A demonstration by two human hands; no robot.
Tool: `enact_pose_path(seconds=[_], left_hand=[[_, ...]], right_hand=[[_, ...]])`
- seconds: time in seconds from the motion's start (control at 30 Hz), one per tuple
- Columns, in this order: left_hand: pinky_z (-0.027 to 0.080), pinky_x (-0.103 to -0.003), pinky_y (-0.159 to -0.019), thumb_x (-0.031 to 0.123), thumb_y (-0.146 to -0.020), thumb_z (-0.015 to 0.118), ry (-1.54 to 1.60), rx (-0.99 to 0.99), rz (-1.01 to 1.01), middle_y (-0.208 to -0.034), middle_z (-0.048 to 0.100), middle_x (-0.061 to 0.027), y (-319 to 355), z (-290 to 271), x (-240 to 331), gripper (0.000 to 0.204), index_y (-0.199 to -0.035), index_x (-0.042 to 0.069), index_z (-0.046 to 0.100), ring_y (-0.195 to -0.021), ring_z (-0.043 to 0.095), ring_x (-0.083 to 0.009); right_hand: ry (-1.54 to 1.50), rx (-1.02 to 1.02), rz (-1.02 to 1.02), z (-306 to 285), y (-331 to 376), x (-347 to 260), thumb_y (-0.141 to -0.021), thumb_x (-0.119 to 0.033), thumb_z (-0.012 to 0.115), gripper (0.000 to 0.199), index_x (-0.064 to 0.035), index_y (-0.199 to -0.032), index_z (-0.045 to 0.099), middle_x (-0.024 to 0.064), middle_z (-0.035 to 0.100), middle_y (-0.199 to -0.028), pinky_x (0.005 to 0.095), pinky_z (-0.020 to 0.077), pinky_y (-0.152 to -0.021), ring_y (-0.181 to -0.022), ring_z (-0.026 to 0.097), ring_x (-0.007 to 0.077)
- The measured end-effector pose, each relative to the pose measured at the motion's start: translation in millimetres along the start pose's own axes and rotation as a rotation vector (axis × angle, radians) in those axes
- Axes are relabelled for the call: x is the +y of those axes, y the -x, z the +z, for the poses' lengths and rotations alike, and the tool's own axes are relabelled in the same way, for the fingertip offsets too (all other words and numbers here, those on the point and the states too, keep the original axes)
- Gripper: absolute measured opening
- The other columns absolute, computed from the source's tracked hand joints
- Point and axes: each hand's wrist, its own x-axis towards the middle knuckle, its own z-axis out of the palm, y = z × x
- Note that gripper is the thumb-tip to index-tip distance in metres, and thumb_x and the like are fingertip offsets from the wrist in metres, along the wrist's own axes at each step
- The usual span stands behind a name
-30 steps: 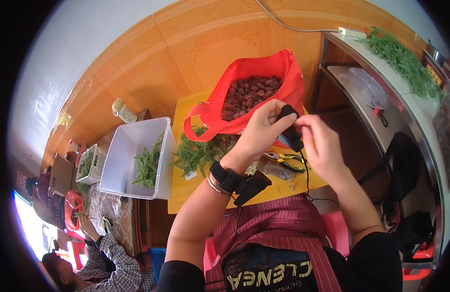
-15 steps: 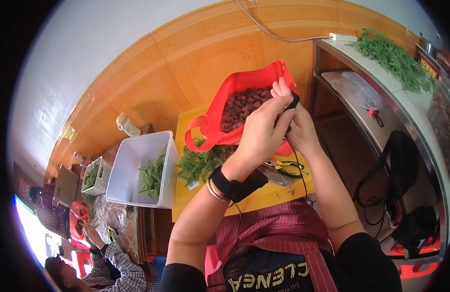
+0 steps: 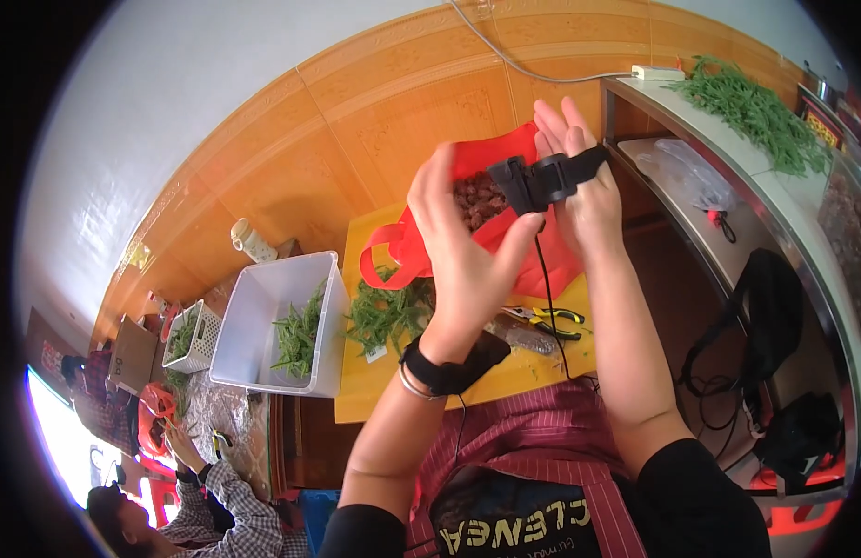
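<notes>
At nine o'clock a white bin of green stalks sits beside our yellow tabletop. Our left hand pinches a black strap device at twelve o'clock, above the red bag. Our right hand lies open, fingers flat behind the strap. Yellow-handled pliers rest at centre.

Small produce-sorting workroom, yellow table of greens, white crate, steel counter, tiled floor

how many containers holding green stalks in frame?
2. A large white tub left of the yellow table, and a small white slotted basket further left. Loose greens on the table and right counter aren't counted; others may be hidden.
</notes>
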Motion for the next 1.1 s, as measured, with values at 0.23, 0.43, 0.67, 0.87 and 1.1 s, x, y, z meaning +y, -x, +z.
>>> enact_pose_path(seconds=[0.23,0.43,0.67,0.87,1.1], left_hand=[[0.039,-0.032,-0.095,0.024,-0.091,0.057,1.469,-0.186,-0.719,-0.117,0.053,-0.0066,22,27,-27,0.042,-0.123,0.001,0.042,-0.107,0.050,-0.0141],[0.044,-0.027,-0.085,0.013,-0.091,0.057,1.376,-0.211,-0.763,-0.103,0.060,-0.0033,13,26,-23,0.023,-0.110,0.000,0.053,-0.093,0.055,-0.0096],[0.047,-0.025,-0.079,0.013,-0.092,0.055,1.223,-0.293,-0.746,-0.097,0.061,-0.0038,17,28,-23,0.020,-0.105,-0.001,0.056,-0.085,0.056,-0.0080],[0.046,-0.034,-0.089,0.022,-0.095,0.049,1.364,-0.332,-0.856,-0.108,0.061,-0.0071,29,33,-27,0.027,-0.113,0.003,0.054,-0.098,0.058,-0.0162],[0.046,-0.035,-0.089,0.018,-0.093,0.054,1.588,-0.406,-0.859,-0.107,0.061,-0.0049,62,44,-15,0.022,-0.111,0.004,0.055,-0.098,0.058,-0.0148]], right_hand=[[-0.075,-0.038,-0.011,25,13,-10,-0.096,-0.033,0.043,0.061,0.0069,-0.138,0.024,0.0236,0.028,-0.142,0.0375,0.0184,-0.112,-0.135,0.024,0.0276],[0.176,-0.144,-0.089,14,7,-9,-0.095,-0.030,0.046,0.057,0.0069,-0.136,0.030,0.0232,0.037,-0.137,0.0370,0.0307,-0.107,-0.127,0.039,0.0269],[0.367,-0.001,-0.130,18,3,-12,-0.090,-0.021,0.057,0.066,0.0002,-0.141,0.022,0.0237,0.030,-0.142,0.0391,0.0271,-0.108,-0.134,0.028,0.0295],[0.879,0.096,-0.327,12,-24,8,-0.086,-0.034,0.060,0.077,-0.0006,-0.142,0.019,0.0261,0.044,-0.125,0.0446,0.0272,-0.104,-0.124,0.036,0.0376],[0.918,0.157,-0.382,25,-53,1,-0.088,-0.030,0.059,0.050,-0.0012,-0.125,0.043,0.0124,0.062,-0.104,0.0337,0.0446,-0.084,-0.097,0.059,0.0213]])
